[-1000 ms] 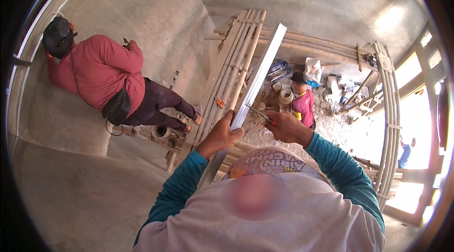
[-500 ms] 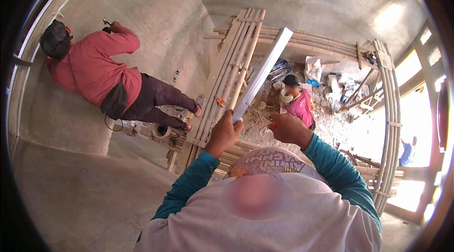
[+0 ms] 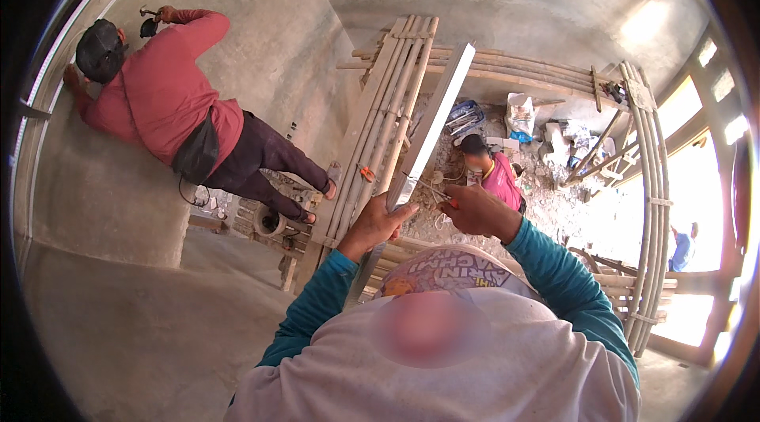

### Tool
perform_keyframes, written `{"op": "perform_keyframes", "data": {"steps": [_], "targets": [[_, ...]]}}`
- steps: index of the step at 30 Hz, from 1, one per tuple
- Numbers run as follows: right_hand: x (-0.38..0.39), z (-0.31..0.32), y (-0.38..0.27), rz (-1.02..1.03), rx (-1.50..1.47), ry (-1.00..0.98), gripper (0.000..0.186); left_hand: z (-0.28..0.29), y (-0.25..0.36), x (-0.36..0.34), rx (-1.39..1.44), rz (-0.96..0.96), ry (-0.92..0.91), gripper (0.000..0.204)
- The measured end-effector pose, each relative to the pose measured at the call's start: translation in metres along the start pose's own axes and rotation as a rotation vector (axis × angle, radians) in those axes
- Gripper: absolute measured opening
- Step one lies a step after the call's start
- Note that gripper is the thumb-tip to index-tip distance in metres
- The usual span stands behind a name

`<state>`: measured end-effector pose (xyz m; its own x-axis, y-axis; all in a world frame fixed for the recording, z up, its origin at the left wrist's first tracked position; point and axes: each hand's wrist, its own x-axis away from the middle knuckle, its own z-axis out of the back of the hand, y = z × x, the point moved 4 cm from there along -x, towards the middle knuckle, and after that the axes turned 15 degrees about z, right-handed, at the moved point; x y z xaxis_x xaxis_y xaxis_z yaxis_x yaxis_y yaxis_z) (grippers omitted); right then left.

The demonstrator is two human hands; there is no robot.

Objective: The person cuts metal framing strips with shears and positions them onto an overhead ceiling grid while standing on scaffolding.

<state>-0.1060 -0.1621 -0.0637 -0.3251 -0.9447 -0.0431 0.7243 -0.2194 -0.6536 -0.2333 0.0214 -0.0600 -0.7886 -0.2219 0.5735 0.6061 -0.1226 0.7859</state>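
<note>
My left hand (image 3: 376, 220) is closed around a long, shiny metal channel (image 3: 438, 109), which extends away from me diagonally toward the back. My right hand (image 3: 479, 212), just to its right, grips a slim metal tool (image 3: 432, 188) with a red handle, its point at or very near the channel's side; whether they touch I cannot tell. An orange-handled tool (image 3: 366, 173) lies on the bamboo platform (image 3: 378, 137) left of the channel.
A co-worker in red (image 3: 170, 97) stands at left against the wall (image 3: 253, 42), holding a hammer-like tool (image 3: 149, 13). Another person in pink (image 3: 503, 176) is bent over below among bags (image 3: 520, 117) and rubble. Bamboo rails (image 3: 649, 200) frame the right; beyond, a person in blue (image 3: 682, 248).
The channel and my hands have shifted slightly. The co-worker in red has raised the tool higher, toward the upper left. The person in pink has bent lower and to the left.
</note>
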Motion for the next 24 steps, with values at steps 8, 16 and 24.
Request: {"op": "perform_keyframes", "data": {"steps": [8, 16, 24], "targets": [[-0.003, 0.004, -0.009, -0.047, -0.042, -0.040, 0.026, 0.004, -0.010, 0.002, -0.073, -0.035, 0.087, 0.036], [-0.007, -0.009, 0.003, -0.011, 0.019, -0.048, 0.025, 0.008, -0.013, -0.001, -0.130, 0.013, 0.121, 0.047], [-0.009, -0.026, 0.007, -0.026, -0.006, -0.010, 0.023, 0.013, -0.043, -0.019, -0.263, -0.111, 0.226, 0.050]]}}
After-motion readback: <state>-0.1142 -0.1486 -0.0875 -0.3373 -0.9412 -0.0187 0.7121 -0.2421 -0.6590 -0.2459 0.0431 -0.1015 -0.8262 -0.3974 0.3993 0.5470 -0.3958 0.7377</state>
